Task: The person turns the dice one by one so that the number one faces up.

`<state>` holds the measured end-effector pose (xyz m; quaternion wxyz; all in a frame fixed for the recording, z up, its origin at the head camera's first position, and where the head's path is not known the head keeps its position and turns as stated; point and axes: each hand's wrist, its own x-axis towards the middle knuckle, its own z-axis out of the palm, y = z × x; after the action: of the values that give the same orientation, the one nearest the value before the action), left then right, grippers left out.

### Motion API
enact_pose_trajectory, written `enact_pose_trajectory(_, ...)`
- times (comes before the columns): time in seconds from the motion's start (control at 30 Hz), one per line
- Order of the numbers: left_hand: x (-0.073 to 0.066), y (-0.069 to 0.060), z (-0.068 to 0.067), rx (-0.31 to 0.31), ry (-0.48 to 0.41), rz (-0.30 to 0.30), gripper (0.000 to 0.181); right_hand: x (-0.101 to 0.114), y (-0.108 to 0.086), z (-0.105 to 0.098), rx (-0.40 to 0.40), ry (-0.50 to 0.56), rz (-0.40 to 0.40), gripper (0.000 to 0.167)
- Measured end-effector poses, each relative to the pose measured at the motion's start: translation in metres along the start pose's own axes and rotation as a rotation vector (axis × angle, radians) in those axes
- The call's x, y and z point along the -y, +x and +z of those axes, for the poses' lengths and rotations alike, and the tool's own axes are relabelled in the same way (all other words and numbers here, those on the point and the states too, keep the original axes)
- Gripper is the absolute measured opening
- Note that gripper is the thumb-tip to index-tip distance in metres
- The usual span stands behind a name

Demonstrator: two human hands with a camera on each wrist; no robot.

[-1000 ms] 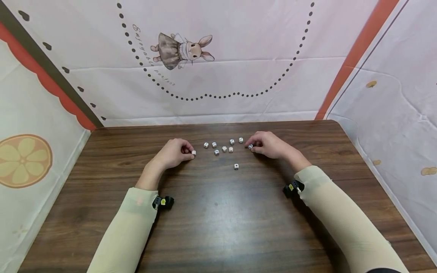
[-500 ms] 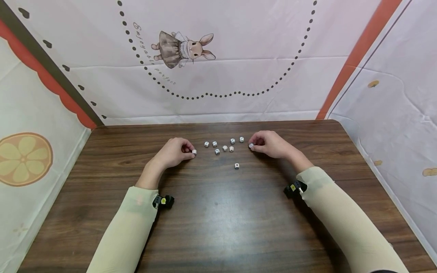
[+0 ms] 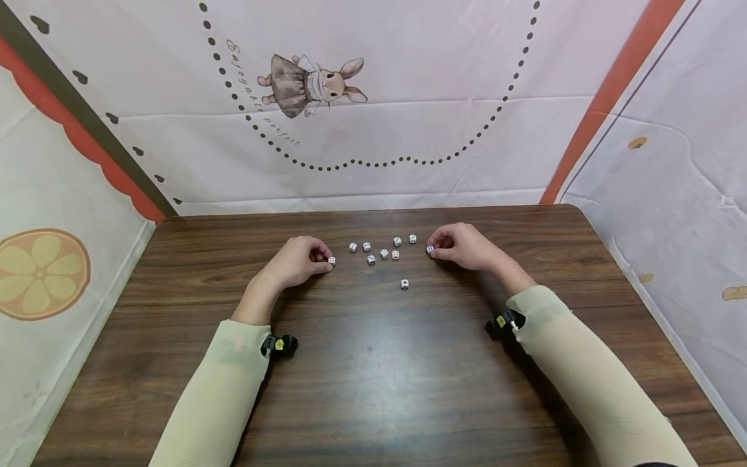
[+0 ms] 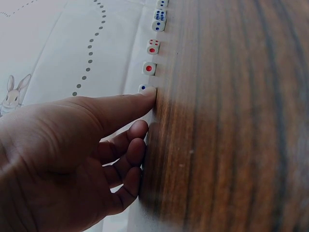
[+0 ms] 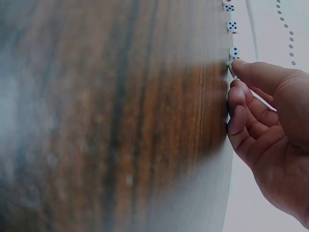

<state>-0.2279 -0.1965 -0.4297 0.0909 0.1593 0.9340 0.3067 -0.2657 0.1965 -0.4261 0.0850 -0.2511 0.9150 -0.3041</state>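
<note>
On the left of the scattered dice, my left hand point(image 3: 299, 261) pinches a white die point(image 3: 331, 261) between thumb and fingers at the tabletop. The left wrist view shows the thumb covering most of that die point(image 4: 143, 88); the other fingers curl loosely below. Across from it, my right hand point(image 3: 465, 247) pinches another white die point(image 3: 430, 250) low on the table. In the right wrist view only a sliver of it shows at the thumb tip. Between the hands lie several loose dice, among them one point(image 3: 384, 253) near the middle and one point(image 3: 412, 239) close to the right fingers.
A single die point(image 3: 405, 284) lies nearer to me than the others. The brown wooden table point(image 3: 373, 376) extends toward me, and its far edge meets a white printed cloth point(image 3: 420, 130). Black wrist cameras point(image 3: 284, 346) sit on both sleeves.
My right hand has shifted slightly to the right with its die, and its index finger has drawn back from the die's left side. My left hand stays in place.
</note>
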Motion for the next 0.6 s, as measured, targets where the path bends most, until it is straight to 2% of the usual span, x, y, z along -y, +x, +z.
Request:
enact_pose_trajectory(0.37, 0.0024, 0.001, 0.0003, -0.009, -0.002, 0.017, 0.011, -0.0001, 0.0003, 0.0004, 0.007, 0.0, 0.009, 0.013)
enact_pose_trajectory(0.6, 0.0036, 0.0012, 0.0008, -0.003, -0.005, 0.014, 0.011, 0.001, 0.0005, 0.0009, 0.014, 0.012, -0.002, 0.021)
